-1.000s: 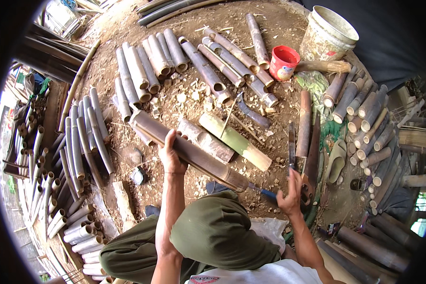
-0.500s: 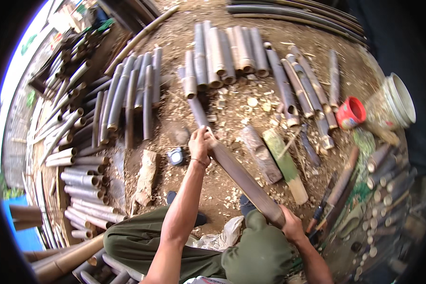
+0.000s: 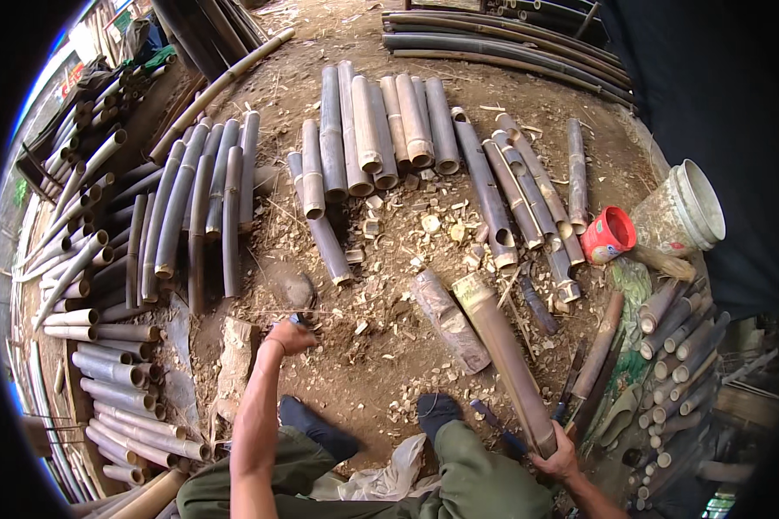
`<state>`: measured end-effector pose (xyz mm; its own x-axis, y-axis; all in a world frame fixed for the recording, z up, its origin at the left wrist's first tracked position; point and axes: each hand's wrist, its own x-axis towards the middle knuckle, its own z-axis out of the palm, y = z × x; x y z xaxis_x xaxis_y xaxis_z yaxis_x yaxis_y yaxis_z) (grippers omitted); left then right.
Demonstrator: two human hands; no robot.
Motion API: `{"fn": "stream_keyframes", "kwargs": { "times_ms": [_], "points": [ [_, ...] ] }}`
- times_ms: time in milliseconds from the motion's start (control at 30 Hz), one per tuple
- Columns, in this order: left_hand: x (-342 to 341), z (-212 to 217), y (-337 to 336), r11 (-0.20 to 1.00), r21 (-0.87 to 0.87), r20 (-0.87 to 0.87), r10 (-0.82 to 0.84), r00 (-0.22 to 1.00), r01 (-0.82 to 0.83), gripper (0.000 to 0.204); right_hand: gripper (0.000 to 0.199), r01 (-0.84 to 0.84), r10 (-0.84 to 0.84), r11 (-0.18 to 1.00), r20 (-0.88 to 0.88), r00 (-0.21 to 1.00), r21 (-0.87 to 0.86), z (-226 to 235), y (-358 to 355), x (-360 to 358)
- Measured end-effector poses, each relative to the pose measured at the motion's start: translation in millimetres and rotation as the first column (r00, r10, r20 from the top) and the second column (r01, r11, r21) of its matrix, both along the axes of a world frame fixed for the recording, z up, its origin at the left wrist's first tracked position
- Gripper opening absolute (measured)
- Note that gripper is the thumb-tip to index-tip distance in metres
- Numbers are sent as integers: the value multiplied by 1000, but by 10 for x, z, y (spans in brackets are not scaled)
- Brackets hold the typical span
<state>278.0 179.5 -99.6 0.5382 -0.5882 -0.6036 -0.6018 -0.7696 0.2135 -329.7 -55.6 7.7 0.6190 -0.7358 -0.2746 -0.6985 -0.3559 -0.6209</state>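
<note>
Bamboo tube (image 3: pixel 512 368); near end in right hand (image 3: pixel 561 458)

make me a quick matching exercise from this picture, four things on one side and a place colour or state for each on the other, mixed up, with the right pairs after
Things
1. left hand
2. trousers
3. plastic tub
4. right hand

Places, colours, states
A. red, beside the dirty white bucket
B. gripping the near end of a bamboo tube
C. low over the ground, apart from the tube in the other hand
D. olive green, on the person's legs

Right pairs
1-C
2-D
3-A
4-B
</note>
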Motion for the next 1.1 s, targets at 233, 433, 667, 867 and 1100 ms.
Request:
{"fn": "stream_keyframes", "kwargs": {
  "times_ms": [233,433,667,867,1100],
  "points": [
    [20,-160,-641,666,-531,-99,567,818,-525,55,67,69,-175,950,337,925,304,-292,-225,1117],
    [189,-564,-1446,612,-519,-13,693,721,-597,82,46,216,-442,845,411,797,490,-373,-1033,2329],
    [320,-426,-1389,39,-164,-951,257,169,-986,58,76,284,-245,930,183,952,-232,-919,-2658,3254],
    [-924,-236,-332,248,-272,-955,52,293,-930,82,63,240,-216,881,104,971,-409,-1063,-2697,3321],
    [-504,462,-642,137,-372,-837,378,395,-918,78,59,-62,69,986,38,997,-154,-875,-897,2484]
  ]
}}
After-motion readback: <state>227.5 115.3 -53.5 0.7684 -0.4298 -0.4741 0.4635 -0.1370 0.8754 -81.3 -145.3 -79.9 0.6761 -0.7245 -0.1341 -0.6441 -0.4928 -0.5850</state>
